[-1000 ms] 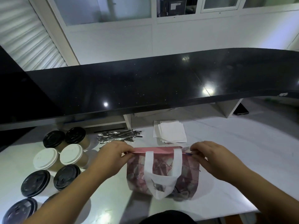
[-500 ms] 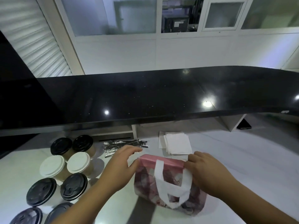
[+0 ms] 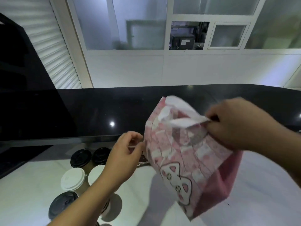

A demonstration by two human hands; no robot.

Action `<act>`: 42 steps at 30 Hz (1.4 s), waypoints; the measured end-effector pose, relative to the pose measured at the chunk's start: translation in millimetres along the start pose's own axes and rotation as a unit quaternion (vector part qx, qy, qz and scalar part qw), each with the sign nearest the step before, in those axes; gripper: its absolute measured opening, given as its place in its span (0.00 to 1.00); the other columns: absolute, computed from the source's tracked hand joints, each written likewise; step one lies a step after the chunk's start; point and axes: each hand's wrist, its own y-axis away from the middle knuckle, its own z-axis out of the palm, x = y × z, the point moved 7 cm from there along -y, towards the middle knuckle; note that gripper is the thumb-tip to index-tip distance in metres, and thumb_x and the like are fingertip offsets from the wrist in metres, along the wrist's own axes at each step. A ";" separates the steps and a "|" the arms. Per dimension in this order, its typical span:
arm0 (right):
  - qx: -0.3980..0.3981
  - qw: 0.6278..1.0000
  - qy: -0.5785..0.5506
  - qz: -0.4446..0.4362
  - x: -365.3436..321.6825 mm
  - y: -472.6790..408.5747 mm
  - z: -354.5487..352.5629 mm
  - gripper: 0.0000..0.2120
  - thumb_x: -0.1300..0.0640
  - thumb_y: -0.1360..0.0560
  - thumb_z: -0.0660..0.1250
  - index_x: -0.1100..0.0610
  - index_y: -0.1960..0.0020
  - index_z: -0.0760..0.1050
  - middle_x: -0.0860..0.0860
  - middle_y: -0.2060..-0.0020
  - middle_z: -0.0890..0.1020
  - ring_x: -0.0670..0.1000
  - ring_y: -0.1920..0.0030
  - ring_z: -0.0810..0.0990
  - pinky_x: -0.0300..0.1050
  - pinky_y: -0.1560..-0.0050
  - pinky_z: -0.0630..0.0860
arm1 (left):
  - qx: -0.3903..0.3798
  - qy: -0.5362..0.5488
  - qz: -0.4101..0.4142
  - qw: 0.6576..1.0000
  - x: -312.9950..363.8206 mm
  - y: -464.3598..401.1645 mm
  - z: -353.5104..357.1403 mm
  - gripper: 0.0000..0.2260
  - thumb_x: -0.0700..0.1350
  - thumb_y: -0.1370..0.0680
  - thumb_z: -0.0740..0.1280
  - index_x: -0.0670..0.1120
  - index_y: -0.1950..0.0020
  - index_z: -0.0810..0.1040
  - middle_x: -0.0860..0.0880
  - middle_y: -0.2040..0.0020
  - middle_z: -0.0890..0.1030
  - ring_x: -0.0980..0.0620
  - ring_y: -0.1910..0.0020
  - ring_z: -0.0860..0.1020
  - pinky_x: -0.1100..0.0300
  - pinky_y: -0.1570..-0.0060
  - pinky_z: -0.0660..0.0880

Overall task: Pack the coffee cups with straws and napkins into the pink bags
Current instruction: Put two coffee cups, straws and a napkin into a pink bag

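Pink bag (image 3: 193, 157) of soft, thin fabric hangs tilted in the air above the white desk (image 3: 254, 193), at about 3 o'clock from the middle of the view. Its side is printed with pale blocks and a cartoon cat face with pink ears; its narrow side panel is plain, deeper pink. The white handles (image 3: 180, 118) are flat strips, a little blurred.

The right hand (image 3: 239, 126) is at the upper right edge of the bag; its fingers (image 3: 213, 118) are curled and pinch a white handle strip together with the bag's rim. The left hand (image 3: 123, 159) is at 9 o'clock from the bag, just beside its left edge. Its fingers are loosely bent with thumb and forefinger close together; I cannot tell if they hold something.

At 8 o'clock, round coffee cups (image 3: 73, 178) stand on the desk, some with smooth white lids, some with black lids. A glossy black counter (image 3: 81, 115) runs across behind.
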 end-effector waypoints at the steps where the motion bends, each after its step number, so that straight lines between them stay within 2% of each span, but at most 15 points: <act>1: 0.029 1.000 -0.001 0.002 -6.4 -11.6 -13.6 0.14 0.46 0.25 0.64 0.49 0.65 0.82 0.44 0.75 0.80 0.44 0.72 0.80 0.45 0.71 0.81 | 0.011 0.008 0.010 1.000 5.8 -5.7 -7.7 0.06 0.62 0.25 0.66 0.67 0.49 0.78 0.64 0.49 0.81 0.64 0.51 0.81 0.76 0.56 0.73; 5: 0.116 0.993 -0.031 0.001 -39.2 -72.2 -44.6 0.13 0.48 0.26 0.66 0.53 0.61 0.83 0.50 0.69 0.82 0.53 0.66 0.79 0.49 0.64 0.81 | 0.014 0.032 0.034 0.999 18.0 -30.3 -27.4 0.10 0.64 0.25 0.65 0.66 0.46 0.78 0.63 0.48 0.82 0.63 0.50 0.82 0.72 0.57 0.76; 9: 0.151 0.987 -0.059 0.009 -81.0 -139.8 -41.8 0.13 0.49 0.27 0.67 0.57 0.64 0.77 0.54 0.70 0.77 0.55 0.69 0.75 0.44 0.68 0.70 | -0.029 0.056 0.021 0.998 12.4 -54.3 -30.7 0.24 0.70 0.25 0.66 0.64 0.31 0.74 0.62 0.35 0.80 0.65 0.39 0.79 0.58 0.39 0.79; 12: 0.165 0.982 -0.090 0.026 -109.1 -182.7 -30.4 0.20 0.42 0.24 0.67 0.55 0.65 0.71 0.52 0.70 0.76 0.52 0.70 0.74 0.41 0.72 0.64 | -0.032 0.021 0.008 0.999 3.1 -77.0 -38.8 0.33 0.74 0.27 0.66 0.65 0.24 0.68 0.63 0.29 0.76 0.63 0.33 0.77 0.53 0.36 0.78; 13: 0.170 0.980 -0.098 0.028 -116.8 -196.7 -25.5 0.18 0.44 0.24 0.67 0.55 0.66 0.70 0.51 0.70 0.76 0.52 0.70 0.75 0.40 0.73 0.63 | -0.029 0.005 -0.001 1.000 -3.2 -86.6 -42.6 0.34 0.72 0.26 0.66 0.64 0.23 0.66 0.61 0.28 0.75 0.61 0.32 0.76 0.51 0.35 0.78; 16: 0.184 0.974 -0.123 0.040 -137.5 -232.6 -10.3 0.15 0.50 0.26 0.68 0.53 0.66 0.67 0.50 0.70 0.74 0.51 0.70 0.73 0.39 0.73 0.61 | -0.013 -0.009 -0.027 1.000 -27.1 -115.6 -54.0 0.31 0.67 0.22 0.66 0.63 0.21 0.64 0.58 0.26 0.75 0.58 0.31 0.75 0.51 0.35 0.78; 19: 0.196 0.970 -0.135 0.043 -158.5 -259.5 3.4 0.18 0.48 0.25 0.69 0.52 0.66 0.64 0.48 0.69 0.72 0.49 0.72 0.68 0.40 0.73 0.59 | 0.002 0.007 -0.044 0.999 -48.8 -141.4 -63.3 0.26 0.62 0.18 0.64 0.61 0.20 0.64 0.60 0.28 0.76 0.61 0.34 0.76 0.64 0.45 0.77; 23: 0.191 0.972 -0.132 0.033 -184.6 -283.9 16.4 0.14 0.51 0.23 0.68 0.52 0.62 0.65 0.49 0.66 0.75 0.49 0.71 0.69 0.41 0.72 0.61 | 0.029 -0.022 -0.073 0.997 -74.1 -167.6 -76.8 0.22 0.56 0.15 0.61 0.58 0.20 0.66 0.56 0.28 0.77 0.55 0.34 0.78 0.51 0.37 0.80; 27: 0.182 0.972 -0.143 0.036 -205.0 -299.9 19.9 0.05 0.56 0.24 0.66 0.53 0.58 0.71 0.48 0.68 0.72 0.51 0.70 0.71 0.41 0.72 0.62 | 0.041 -0.045 -0.080 0.995 -89.2 -182.9 -87.5 0.20 0.52 0.13 0.58 0.56 0.21 0.67 0.55 0.30 0.78 0.54 0.35 0.77 0.54 0.38 0.77; 29: 0.170 0.974 -0.146 0.024 -212.8 -305.3 21.7 0.01 0.57 0.24 0.65 0.52 0.55 0.74 0.47 0.68 0.70 0.53 0.65 0.74 0.43 0.68 0.67 | 0.044 -0.052 -0.082 0.994 -94.1 -186.3 -90.2 0.20 0.52 0.13 0.57 0.56 0.21 0.68 0.54 0.31 0.78 0.55 0.38 0.77 0.55 0.41 0.75; 33: 0.133 0.978 -0.161 0.003 -218.0 -307.3 21.3 0.13 0.55 0.23 0.65 0.54 0.39 0.78 0.50 0.53 0.81 0.57 0.51 0.80 0.46 0.57 0.74 | 0.041 -0.060 -0.091 0.993 -100.6 -189.3 -92.0 0.19 0.54 0.13 0.56 0.56 0.22 0.68 0.54 0.32 0.79 0.53 0.39 0.78 0.54 0.41 0.76; 36: 0.131 0.978 -0.160 -0.001 -218.1 -297.5 11.8 0.07 0.52 0.24 0.66 0.53 0.48 0.75 0.52 0.52 0.80 0.59 0.49 0.81 0.47 0.55 0.72 | 0.049 -0.061 -0.096 0.992 -97.9 -192.1 -96.3 0.18 0.54 0.13 0.56 0.57 0.23 0.69 0.55 0.35 0.79 0.53 0.39 0.78 0.55 0.42 0.75; 39: 0.161 0.973 -0.162 -0.032 -217.9 -271.1 -4.2 0.09 0.50 0.24 0.63 0.55 0.51 0.75 0.54 0.51 0.80 0.60 0.50 0.78 0.50 0.53 0.73 | 0.068 -0.062 -0.088 0.992 -86.7 -184.6 -97.9 0.18 0.53 0.13 0.58 0.55 0.23 0.69 0.58 0.35 0.76 0.58 0.41 0.75 0.65 0.49 0.71; 40: 0.169 0.971 -0.163 -0.040 -215.1 -258.0 -8.0 0.10 0.50 0.24 0.62 0.55 0.49 0.76 0.54 0.51 0.80 0.60 0.50 0.78 0.51 0.52 0.74 | 0.081 -0.065 -0.083 0.991 -80.7 -179.2 -99.0 0.18 0.53 0.14 0.59 0.54 0.23 0.70 0.58 0.34 0.76 0.58 0.40 0.75 0.65 0.48 0.71; 42: 0.174 0.969 -0.170 -0.046 -204.8 -229.9 -10.1 0.14 0.49 0.24 0.61 0.55 0.44 0.77 0.55 0.50 0.80 0.60 0.49 0.78 0.52 0.50 0.76 | 0.109 -0.069 -0.066 0.989 -67.2 -164.3 -101.8 0.17 0.53 0.15 0.60 0.54 0.25 0.71 0.54 0.31 0.76 0.55 0.39 0.77 0.55 0.40 0.77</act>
